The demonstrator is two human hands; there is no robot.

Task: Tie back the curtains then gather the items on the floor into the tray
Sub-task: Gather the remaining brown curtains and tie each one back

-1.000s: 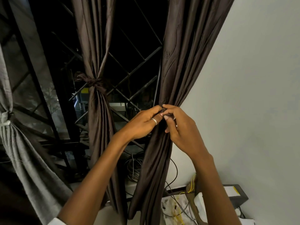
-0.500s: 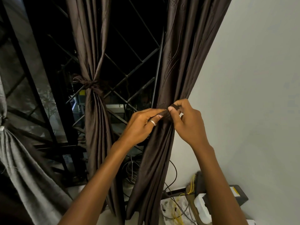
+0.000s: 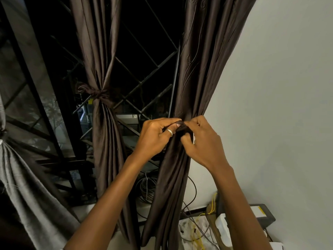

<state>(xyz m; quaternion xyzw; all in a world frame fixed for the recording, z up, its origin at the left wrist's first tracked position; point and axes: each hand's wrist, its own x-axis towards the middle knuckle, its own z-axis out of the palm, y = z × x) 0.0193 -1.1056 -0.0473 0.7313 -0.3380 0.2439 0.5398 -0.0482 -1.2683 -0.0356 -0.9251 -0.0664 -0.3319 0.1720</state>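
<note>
Both hands, left (image 3: 155,136) and right (image 3: 203,141), pinching tie (image 3: 182,129) around right curtain (image 3: 198,78). Knotting step; next, likely pulling snug.

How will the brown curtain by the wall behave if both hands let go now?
The right curtain looks limp and satiny, so its bunched folds would probably slide loose. The left hand and right hand pinch its tie, whose knot looks unfinished, so it would likely slip.
</note>
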